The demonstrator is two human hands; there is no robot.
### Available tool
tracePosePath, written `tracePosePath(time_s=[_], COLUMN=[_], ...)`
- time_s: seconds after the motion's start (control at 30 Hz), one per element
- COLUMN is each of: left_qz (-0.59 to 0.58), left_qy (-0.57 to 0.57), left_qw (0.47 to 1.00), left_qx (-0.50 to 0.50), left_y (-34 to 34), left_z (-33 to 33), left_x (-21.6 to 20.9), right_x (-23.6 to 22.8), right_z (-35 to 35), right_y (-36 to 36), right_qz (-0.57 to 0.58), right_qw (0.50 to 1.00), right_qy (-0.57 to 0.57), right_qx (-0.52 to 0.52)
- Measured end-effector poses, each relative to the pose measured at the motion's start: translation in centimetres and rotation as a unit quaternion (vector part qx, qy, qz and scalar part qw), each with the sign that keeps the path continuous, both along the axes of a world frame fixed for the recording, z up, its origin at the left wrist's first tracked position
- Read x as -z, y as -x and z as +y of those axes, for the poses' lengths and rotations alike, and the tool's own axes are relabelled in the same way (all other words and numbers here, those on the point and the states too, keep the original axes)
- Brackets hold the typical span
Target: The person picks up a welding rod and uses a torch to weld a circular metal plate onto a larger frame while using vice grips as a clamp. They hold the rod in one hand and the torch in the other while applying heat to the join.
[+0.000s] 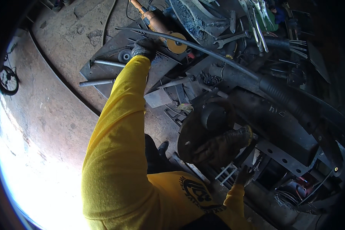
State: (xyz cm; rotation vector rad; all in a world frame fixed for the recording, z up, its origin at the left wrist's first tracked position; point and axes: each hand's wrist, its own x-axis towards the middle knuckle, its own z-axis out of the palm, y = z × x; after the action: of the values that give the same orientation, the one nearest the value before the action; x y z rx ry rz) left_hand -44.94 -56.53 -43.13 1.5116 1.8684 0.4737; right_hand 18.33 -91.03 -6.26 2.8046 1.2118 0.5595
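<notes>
My left hand [143, 48], in a dark-backed work glove, reaches over a metal plate [97, 69]. Its fingers are dark and blurred, so their grip cannot be made out. Just beyond it lies an orange-brown angle grinder [157, 22] with a yellow disc [176, 43]. Beside the wrist is a small black wheel [125, 55]. My right hand [243, 176], also in a dark glove, is low at the right, its fingers apart, by a dark bar [244, 154]. A loose-looking brown glove [222, 147] lies across a round dark disc [186, 140].
A long dark rod with a ribbed black handle [283, 96] crosses the view. Locking pliers [257, 23] and a wrench [232, 39] lie at the back. Steel tubes [97, 82] jut from the plate. A dark metal trough [274, 124] stands right; a bicycle wheel [8, 80] shows far left.
</notes>
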Motion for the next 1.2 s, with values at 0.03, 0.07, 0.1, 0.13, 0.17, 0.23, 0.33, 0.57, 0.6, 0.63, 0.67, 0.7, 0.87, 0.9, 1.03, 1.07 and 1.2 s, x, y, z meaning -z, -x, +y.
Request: tracePosePath(time_s=[0.03,0.07,0.1,0.13,0.17,0.23,0.33,0.57,0.6,0.63,0.67,0.7,0.87,0.9,1.03,1.07,1.2], left_qz=[0.01,0.02,0.028,0.031,0.038,0.049,0.058,0.073,0.074,0.074,0.073,0.072,0.107,0.108,0.106,0.108,0.125], left_qy=[0.006,0.012,0.015,0.019,0.023,0.033,0.041,0.073,0.067,0.061,0.055,0.039,-0.019,-0.004,0.022,0.024,0.018], left_qw=[1.0,1.0,0.999,0.999,0.999,0.998,0.997,0.995,0.995,0.995,0.995,0.995,0.993,0.994,0.994,0.994,0.992], left_qx=[0.002,0.005,0.007,0.008,0.008,0.007,0.009,0.003,-0.013,-0.029,-0.038,-0.057,-0.035,-0.031,-0.017,-0.014,0.023], left_y=[-0.2,-0.3,-0.5,-0.5,-0.6,-0.5,-0.5,-0.3,-0.1,0.1,-0.2,-0.5,-1.6,-1.4,-0.6,-0.5,-1.6], left_z=[0.0,0.0,0.1,-0.1,-0.3,-0.5,-0.7,-1.2,-1.1,-1.0,-0.9,-0.9,-2.0,-2.2,-2.1,-2.3,-3.6], left_x=[0.0,-0.1,-0.2,-0.2,-0.3,-0.4,-0.6,-0.6,0.4,1.3,1.3,1.3,-2.1,-1.0,4.0,4.2,-2.0], right_x=[0.1,0.2,0.3,0.4,0.5,0.6,0.9,1.3,1.4,1.5,1.5,1.6,1.6,1.4,1.6,1.6,1.6], right_z=[-0.2,-0.5,-0.8,-1.0,-0.8,-0.2,-0.5,-0.6,-0.2,0.2,-0.2,-0.5,-0.8,-0.3,0.0,0.4,-0.8], right_y=[-0.4,-0.7,-1.0,-1.2,-0.9,-0.2,-1.4,-1.1,-0.7,-0.5,-0.4,-0.3,0.8,1.6,1.3,1.5,1.2], right_qz=[0.003,-0.006,-0.015,-0.025,-0.032,-0.045,-0.048,-0.053,-0.046,-0.038,-0.045,-0.051,-0.074,-0.081,-0.107,-0.095,-0.084], right_qw=[1.0,1.0,0.999,0.998,0.999,0.999,0.998,0.997,0.997,0.997,0.997,0.998,0.997,0.996,0.994,0.995,0.996], right_qy=[-0.009,-0.005,-0.002,0.002,0.002,0.001,-0.013,-0.029,-0.034,-0.039,-0.038,-0.037,-0.024,-0.02,-0.026,-0.023,-0.019], right_qx=[-0.011,-0.024,-0.038,-0.052,-0.039,-0.016,-0.041,-0.049,-0.051,-0.052,-0.041,-0.03,-0.01,-0.012,-0.024,-0.023,-0.019])
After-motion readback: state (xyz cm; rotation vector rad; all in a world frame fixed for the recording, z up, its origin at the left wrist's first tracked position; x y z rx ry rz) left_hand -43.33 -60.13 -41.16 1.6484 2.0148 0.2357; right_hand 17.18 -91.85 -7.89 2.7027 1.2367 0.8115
